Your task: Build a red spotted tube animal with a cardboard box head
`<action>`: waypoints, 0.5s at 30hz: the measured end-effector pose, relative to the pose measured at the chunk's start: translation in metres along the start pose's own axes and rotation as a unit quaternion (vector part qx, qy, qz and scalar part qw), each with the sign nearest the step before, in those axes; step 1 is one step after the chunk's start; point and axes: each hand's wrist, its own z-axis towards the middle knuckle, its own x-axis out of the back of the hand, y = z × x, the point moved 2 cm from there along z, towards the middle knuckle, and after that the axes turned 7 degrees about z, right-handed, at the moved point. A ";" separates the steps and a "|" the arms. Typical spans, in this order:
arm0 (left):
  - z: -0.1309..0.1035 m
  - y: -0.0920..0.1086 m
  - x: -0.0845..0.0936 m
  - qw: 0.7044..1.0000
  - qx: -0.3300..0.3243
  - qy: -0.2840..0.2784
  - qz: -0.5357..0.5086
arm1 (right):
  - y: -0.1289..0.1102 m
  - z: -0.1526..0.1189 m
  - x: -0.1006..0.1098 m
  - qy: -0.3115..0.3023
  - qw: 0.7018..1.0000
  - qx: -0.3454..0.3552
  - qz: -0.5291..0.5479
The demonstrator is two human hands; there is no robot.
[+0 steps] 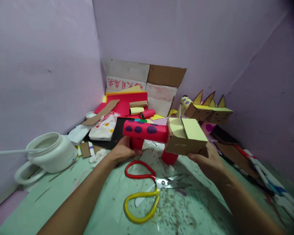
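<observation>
A red paper tube with purple spots (147,130) lies level against a small brown cardboard box (186,145) with pale yellow paper on top. Beneath them stand two red pieces, a left red support (137,143) and a right red support (170,157). My left hand (124,150) has its fingers wrapped around the left red support, partly out of sight behind it. My right hand (208,160) grips the box at its right end, thumb along the lower front edge. Scissors (163,182) with one red and one yellow handle lie in front, blades slightly parted.
A white pot (55,153) with a stick in it stands at left. Behind are a tissue pack (104,129), red paper sheets (122,101) and an opened carton (161,94). A spiked cardboard figure (210,112) stands back right. Paper scraps litter the green tabletop (107,209).
</observation>
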 end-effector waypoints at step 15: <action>0.000 -0.001 0.003 1.000 0.004 0.010 -0.023 | 0.003 -0.007 -0.006 0.081 0.993 0.003 -0.090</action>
